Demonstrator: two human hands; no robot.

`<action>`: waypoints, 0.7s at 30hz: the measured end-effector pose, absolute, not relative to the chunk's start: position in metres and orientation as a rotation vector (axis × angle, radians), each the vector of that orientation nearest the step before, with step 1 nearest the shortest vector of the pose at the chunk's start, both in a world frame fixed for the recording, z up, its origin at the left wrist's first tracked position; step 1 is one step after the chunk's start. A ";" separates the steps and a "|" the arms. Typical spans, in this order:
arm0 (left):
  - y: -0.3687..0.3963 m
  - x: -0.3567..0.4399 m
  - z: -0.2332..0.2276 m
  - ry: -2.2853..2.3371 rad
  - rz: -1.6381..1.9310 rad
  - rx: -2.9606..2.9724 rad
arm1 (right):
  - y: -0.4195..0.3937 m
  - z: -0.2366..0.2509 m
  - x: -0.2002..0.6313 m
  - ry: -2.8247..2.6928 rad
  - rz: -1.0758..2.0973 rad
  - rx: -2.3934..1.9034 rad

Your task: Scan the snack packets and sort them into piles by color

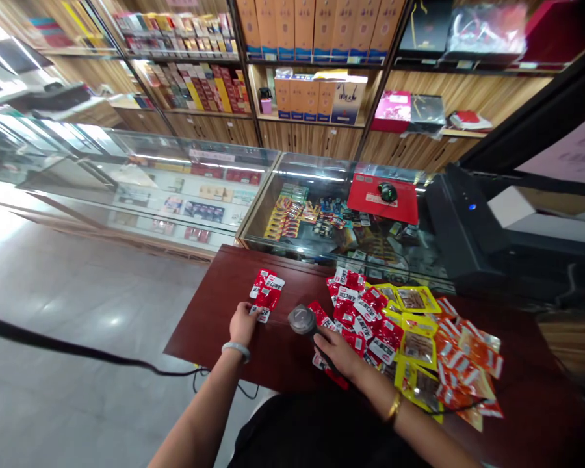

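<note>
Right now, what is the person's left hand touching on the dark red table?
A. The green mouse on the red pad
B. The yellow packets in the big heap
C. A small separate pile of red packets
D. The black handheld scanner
C. The left hand rests its fingers on the small pile of red packets, set apart from the big heap; the right hand holds the scanner.

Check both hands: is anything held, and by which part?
Right hand grips a dark handheld scanner with a round grey head by its handle. Left hand only presses its fingertips on a small red snack packet at its near edge, lying on the table.
</note>
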State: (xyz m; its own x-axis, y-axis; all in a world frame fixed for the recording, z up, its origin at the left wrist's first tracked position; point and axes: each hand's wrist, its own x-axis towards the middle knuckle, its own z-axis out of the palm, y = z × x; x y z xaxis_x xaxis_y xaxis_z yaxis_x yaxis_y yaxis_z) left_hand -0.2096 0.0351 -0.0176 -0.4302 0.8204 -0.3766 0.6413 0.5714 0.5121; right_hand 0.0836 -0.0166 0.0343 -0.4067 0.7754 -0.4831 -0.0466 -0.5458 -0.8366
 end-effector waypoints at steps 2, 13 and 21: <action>0.035 -0.206 -0.011 2.329 0.317 1.213 | -0.018 0.037 0.088 -1.011 1.979 -1.285; 0.036 -0.077 -0.004 1.826 0.094 1.932 | -0.025 0.047 0.131 -0.754 1.743 -1.419; 0.051 -0.052 -0.022 1.807 0.041 1.875 | -0.036 0.045 0.133 -0.772 1.730 -1.407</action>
State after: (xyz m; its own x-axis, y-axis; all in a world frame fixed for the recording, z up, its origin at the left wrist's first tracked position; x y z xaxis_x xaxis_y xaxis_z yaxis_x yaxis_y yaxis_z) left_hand -0.0520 0.0511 -0.0222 0.1045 0.9366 -0.3344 0.9206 0.0361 0.3889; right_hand 0.1330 -0.0358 0.0450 -0.1019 0.8503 -0.5163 -0.1831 -0.5262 -0.8304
